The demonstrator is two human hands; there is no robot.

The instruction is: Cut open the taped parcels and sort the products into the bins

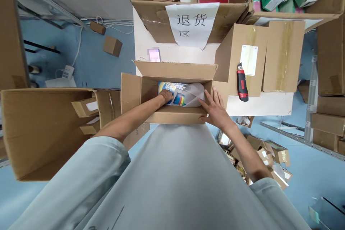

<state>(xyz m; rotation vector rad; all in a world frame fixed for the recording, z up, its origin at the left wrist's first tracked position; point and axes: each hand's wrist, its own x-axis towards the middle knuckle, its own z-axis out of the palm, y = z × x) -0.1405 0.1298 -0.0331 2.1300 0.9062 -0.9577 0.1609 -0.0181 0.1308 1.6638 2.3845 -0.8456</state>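
Lying inside the cardboard box (178, 118), the printed packet (185, 94) is sitting under the curled left hand (165, 96), hold unclear; the splayed right hand (216, 110) is gripping nothing, gentle even pressure looking wisest

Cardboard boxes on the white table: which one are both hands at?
The open box nearest the person: the left hand reaches inside it, and the right hand is at its right end. Neither hand is at the others.
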